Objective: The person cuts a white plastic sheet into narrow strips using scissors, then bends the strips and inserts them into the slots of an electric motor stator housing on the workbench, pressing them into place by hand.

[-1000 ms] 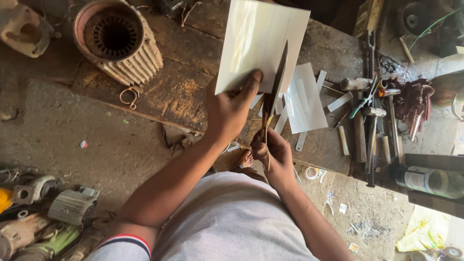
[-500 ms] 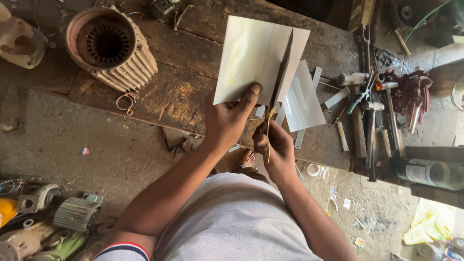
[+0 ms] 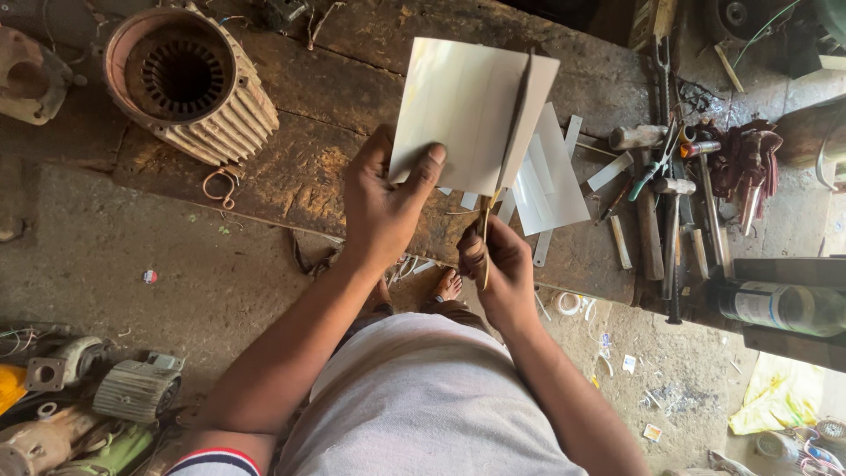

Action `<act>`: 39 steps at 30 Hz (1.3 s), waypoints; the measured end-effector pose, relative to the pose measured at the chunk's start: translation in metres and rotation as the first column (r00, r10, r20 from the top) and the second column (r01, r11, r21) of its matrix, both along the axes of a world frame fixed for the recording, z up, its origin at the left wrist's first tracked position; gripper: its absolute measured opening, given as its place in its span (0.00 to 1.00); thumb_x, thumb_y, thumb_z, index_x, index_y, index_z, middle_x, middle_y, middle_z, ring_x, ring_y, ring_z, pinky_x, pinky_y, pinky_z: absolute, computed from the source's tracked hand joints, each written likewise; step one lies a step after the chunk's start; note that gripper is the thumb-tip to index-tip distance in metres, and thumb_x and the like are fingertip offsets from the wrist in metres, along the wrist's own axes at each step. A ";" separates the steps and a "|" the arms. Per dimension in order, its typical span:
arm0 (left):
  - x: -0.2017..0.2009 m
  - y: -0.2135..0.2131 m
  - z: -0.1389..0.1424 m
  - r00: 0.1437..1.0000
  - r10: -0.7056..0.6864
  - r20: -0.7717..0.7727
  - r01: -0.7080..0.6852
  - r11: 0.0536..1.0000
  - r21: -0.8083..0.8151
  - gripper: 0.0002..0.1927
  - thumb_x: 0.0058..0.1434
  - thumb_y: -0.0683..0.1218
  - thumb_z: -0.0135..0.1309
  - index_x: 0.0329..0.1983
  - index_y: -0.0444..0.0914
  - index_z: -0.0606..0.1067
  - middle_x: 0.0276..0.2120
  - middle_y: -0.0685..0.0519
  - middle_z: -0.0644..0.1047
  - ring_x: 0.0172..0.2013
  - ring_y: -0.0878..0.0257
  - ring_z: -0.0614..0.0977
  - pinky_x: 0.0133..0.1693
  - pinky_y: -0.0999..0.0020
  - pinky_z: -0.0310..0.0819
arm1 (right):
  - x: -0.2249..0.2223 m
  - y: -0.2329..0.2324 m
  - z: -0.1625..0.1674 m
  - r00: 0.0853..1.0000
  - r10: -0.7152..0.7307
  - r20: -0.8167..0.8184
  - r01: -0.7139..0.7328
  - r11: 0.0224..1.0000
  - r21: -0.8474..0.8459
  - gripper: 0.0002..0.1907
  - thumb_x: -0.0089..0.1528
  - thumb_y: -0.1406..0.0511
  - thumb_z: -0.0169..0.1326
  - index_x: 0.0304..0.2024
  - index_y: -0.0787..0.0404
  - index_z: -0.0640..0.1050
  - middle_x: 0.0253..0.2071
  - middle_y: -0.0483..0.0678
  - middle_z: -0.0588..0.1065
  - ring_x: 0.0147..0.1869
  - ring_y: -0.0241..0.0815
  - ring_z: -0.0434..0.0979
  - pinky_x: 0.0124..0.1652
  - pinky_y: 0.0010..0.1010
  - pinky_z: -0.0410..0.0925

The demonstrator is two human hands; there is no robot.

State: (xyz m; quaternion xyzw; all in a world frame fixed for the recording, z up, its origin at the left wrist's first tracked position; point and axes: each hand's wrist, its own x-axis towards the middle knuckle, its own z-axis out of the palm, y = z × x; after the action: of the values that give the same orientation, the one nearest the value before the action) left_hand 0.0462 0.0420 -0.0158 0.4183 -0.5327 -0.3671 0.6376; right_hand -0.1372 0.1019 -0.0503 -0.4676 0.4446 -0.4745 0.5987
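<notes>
A white sheet [image 3: 458, 110] is held above the near edge of the wooden tabletop [image 3: 308, 167] by the left hand [image 3: 383, 207], its grip pinched on the sheet's lower edge, thumb on top and forearm stretched forward. Scissors [image 3: 507, 154] are gripped by the right hand [image 3: 493, 264], fist closed round the handles, blades driven up through the sheet near its right edge. More cut white pieces [image 3: 555, 176] are seen lying on the tabletop just beyond. A ribbed motor housing [image 3: 189, 84] is seen at the far left corner.
</notes>
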 end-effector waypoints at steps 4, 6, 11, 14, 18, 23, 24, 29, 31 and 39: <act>0.000 0.004 -0.002 0.994 0.027 0.104 -0.035 0.997 0.070 0.13 0.72 0.53 0.57 0.42 0.39 0.76 0.31 0.56 0.80 0.32 0.67 0.82 0.34 0.70 0.76 | 0.000 -0.006 0.001 1.000 -0.020 0.008 0.020 0.999 -0.031 0.20 0.68 0.54 0.59 0.46 0.66 0.77 0.32 0.39 0.71 0.34 0.27 0.68 0.35 0.21 0.64; 0.001 0.005 -0.003 0.998 0.011 0.058 -0.017 0.995 0.094 0.13 0.72 0.53 0.57 0.43 0.38 0.76 0.33 0.55 0.80 0.33 0.67 0.83 0.35 0.69 0.77 | 0.000 -0.006 -0.001 0.997 -0.048 -0.055 0.049 0.999 0.014 0.20 0.67 0.54 0.59 0.43 0.66 0.77 0.30 0.40 0.71 0.32 0.29 0.68 0.32 0.21 0.63; 0.007 -0.002 -0.004 0.991 0.101 0.086 -0.105 0.994 0.042 0.14 0.73 0.53 0.57 0.45 0.37 0.75 0.36 0.53 0.79 0.38 0.65 0.82 0.39 0.67 0.78 | -0.001 0.006 -0.001 0.995 0.058 -0.081 -0.059 0.998 -0.007 0.32 0.63 0.41 0.57 0.43 0.64 0.74 0.32 0.41 0.71 0.34 0.31 0.68 0.34 0.24 0.62; 0.012 -0.009 -0.001 0.981 0.178 0.076 -0.181 0.983 0.031 0.15 0.73 0.54 0.56 0.47 0.36 0.75 0.38 0.51 0.79 0.38 0.63 0.83 0.39 0.67 0.78 | -0.002 0.018 0.001 0.979 0.170 -0.110 -0.173 0.985 -0.020 0.38 0.61 0.35 0.54 0.46 0.64 0.73 0.35 0.41 0.70 0.37 0.31 0.67 0.37 0.23 0.63; 0.012 -0.019 0.006 0.970 0.230 0.079 -0.231 0.973 0.012 0.15 0.72 0.53 0.55 0.48 0.36 0.74 0.39 0.51 0.79 0.38 0.62 0.86 0.35 0.68 0.83 | 0.001 0.028 0.002 0.941 0.294 -0.169 -0.294 0.956 0.024 0.41 0.58 0.34 0.56 0.47 0.65 0.74 0.37 0.40 0.69 0.39 0.30 0.67 0.38 0.22 0.64; 0.004 -0.018 0.011 0.985 0.101 -0.143 -0.102 0.995 -0.003 0.13 0.74 0.49 0.52 0.49 0.34 0.71 0.42 0.49 0.78 0.43 0.60 0.88 0.41 0.67 0.86 | 0.006 0.028 -0.005 0.952 0.275 -0.137 -0.268 0.961 0.071 0.34 0.59 0.41 0.59 0.45 0.65 0.74 0.37 0.41 0.71 0.39 0.29 0.69 0.39 0.22 0.65; 0.003 -0.018 0.012 0.986 0.103 -0.129 -0.104 0.995 0.004 0.12 0.74 0.48 0.52 0.49 0.34 0.71 0.41 0.50 0.78 0.43 0.61 0.88 0.42 0.67 0.85 | 0.006 0.028 -0.007 0.953 0.266 -0.148 -0.260 0.964 0.059 0.33 0.60 0.42 0.60 0.45 0.64 0.74 0.37 0.41 0.71 0.40 0.29 0.70 0.39 0.22 0.66; 0.003 -0.017 0.010 0.982 0.185 -0.026 -0.186 0.982 -0.031 0.11 0.75 0.49 0.54 0.48 0.36 0.72 0.38 0.52 0.78 0.39 0.64 0.83 0.38 0.68 0.81 | 0.004 0.028 -0.013 0.953 0.233 -0.193 -0.223 0.972 0.075 0.27 0.63 0.46 0.59 0.43 0.64 0.74 0.34 0.40 0.71 0.36 0.28 0.69 0.36 0.21 0.65; 0.005 -0.017 0.009 0.976 0.217 0.029 -0.216 0.976 -0.039 0.11 0.75 0.50 0.55 0.47 0.36 0.73 0.37 0.53 0.77 0.37 0.65 0.81 0.37 0.68 0.77 | 0.004 0.029 -0.014 0.945 0.223 -0.240 -0.209 0.974 0.084 0.26 0.63 0.48 0.59 0.41 0.65 0.75 0.32 0.40 0.71 0.35 0.28 0.69 0.34 0.20 0.65; 0.006 -0.020 0.008 0.984 0.179 0.017 -0.180 0.984 0.008 0.13 0.72 0.52 0.55 0.46 0.37 0.74 0.35 0.54 0.77 0.34 0.67 0.82 0.32 0.70 0.78 | 0.009 0.022 -0.010 0.977 0.193 -0.092 -0.190 0.981 0.041 0.22 0.64 0.52 0.60 0.44 0.65 0.75 0.34 0.40 0.73 0.36 0.28 0.71 0.36 0.21 0.67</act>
State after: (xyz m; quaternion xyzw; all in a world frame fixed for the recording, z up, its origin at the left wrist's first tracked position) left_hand 0.0523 0.0223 -0.0074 0.4705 -0.4964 -0.3071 0.6617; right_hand -0.1280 0.1239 -0.0607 -0.5206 0.4331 -0.3849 0.6271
